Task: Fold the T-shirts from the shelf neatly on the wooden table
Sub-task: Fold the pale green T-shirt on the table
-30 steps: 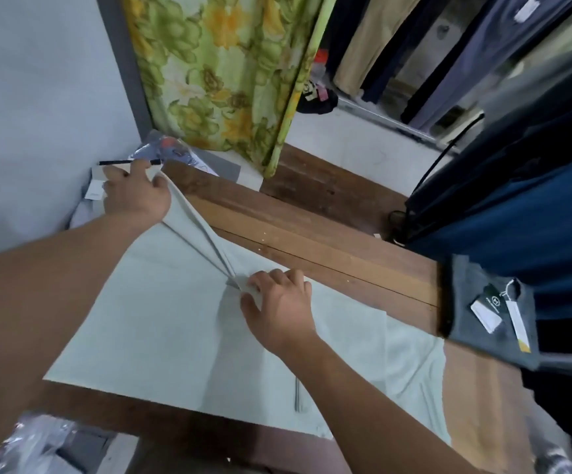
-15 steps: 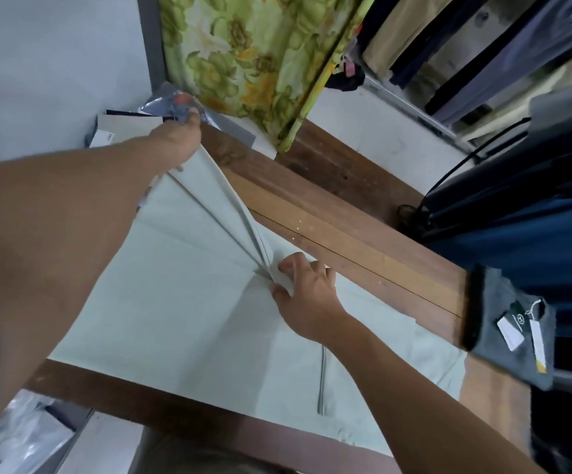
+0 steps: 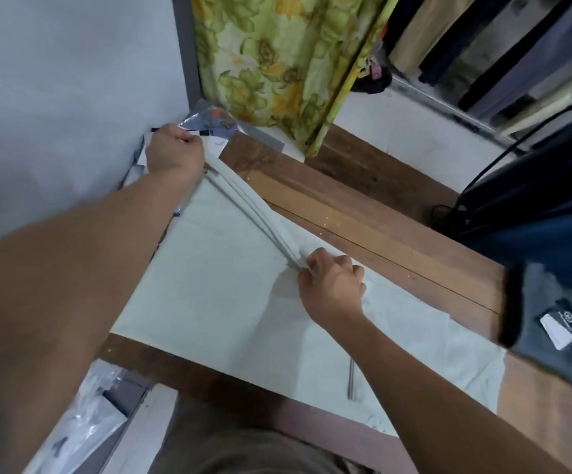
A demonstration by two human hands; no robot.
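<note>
A pale mint T-shirt (image 3: pixel 230 295) lies spread flat on the wooden table (image 3: pixel 373 220). My left hand (image 3: pixel 175 153) grips the shirt's far edge at the table's far left corner. My right hand (image 3: pixel 332 285) pinches the same edge near the shirt's middle. Between the two hands the fabric is gathered into a taut raised fold (image 3: pixel 254 210). The rest of the shirt stays flat, reaching the table's near edge and running to the right under my right forearm.
A dark grey folded garment with paper tags (image 3: pixel 558 323) sits at the table's right edge. Plastic packaging (image 3: pixel 209 121) lies at the far left corner by the wall. A green floral curtain (image 3: pixel 277 59) hangs behind. Dark clothes (image 3: pixel 537 213) hang at right. More plastic bags (image 3: pixel 83 419) lie below left.
My left hand has shifted along the far corner, still holding the shirt edge, and the fold between the hands is pulled tighter. My right hand keeps its pinch in about the same place.
</note>
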